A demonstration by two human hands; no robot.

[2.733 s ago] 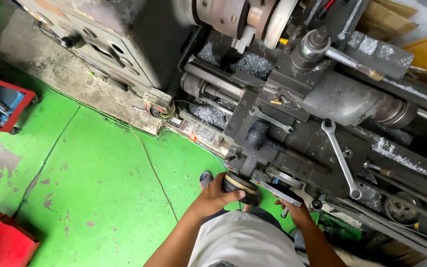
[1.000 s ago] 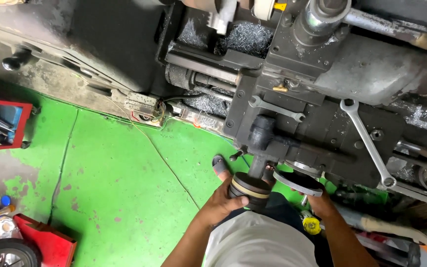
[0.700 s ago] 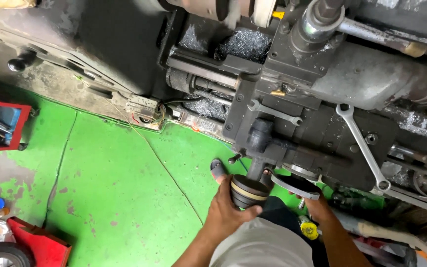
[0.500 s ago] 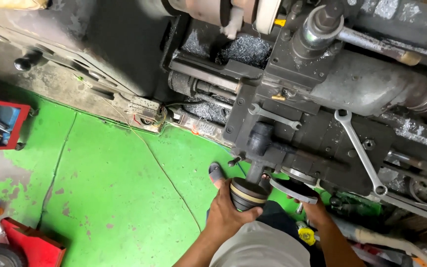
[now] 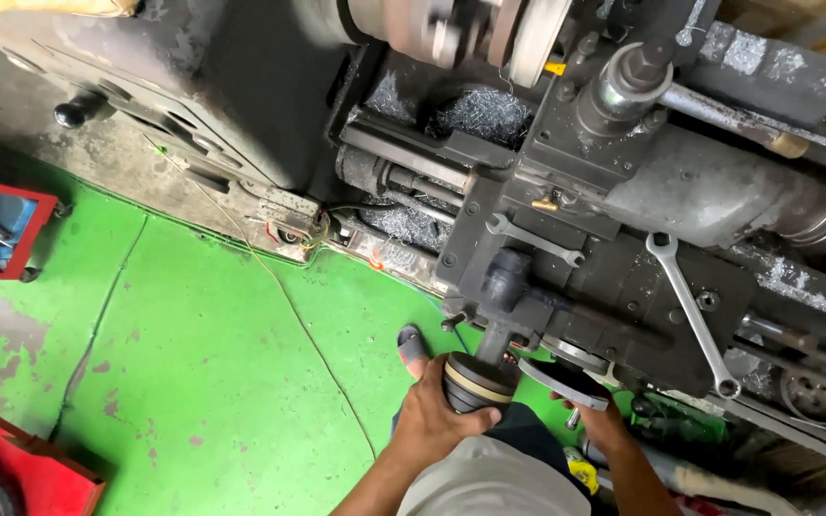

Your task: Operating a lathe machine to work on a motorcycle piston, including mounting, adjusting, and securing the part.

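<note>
I look down on a dark metal lathe (image 5: pixel 623 191) with its spinning chuck (image 5: pixel 451 29) at the top. My left hand (image 5: pixel 432 416) grips the round black handwheel (image 5: pixel 475 382) at the front of the carriage. My right hand (image 5: pixel 599 425) holds the rim of a second, flatter handwheel (image 5: pixel 566 382) just to the right. Both wheels sit below the carriage apron (image 5: pixel 547 287). My grey shirt fills the bottom middle of the view.
A long spanner (image 5: pixel 690 315) and a smaller one (image 5: pixel 528 239) lie on the carriage. Metal swarf (image 5: pixel 485 110) fills the bed near the chuck. The green floor (image 5: pixel 193 363) has red tool boxes (image 5: pixel 2 234) at the left. My sandalled foot (image 5: pixel 411 346) stands by the machine.
Both hands have stayed on the two handwheels. The view has shifted a little, with the carriage and spanner sitting slightly further left and lower than before.
</note>
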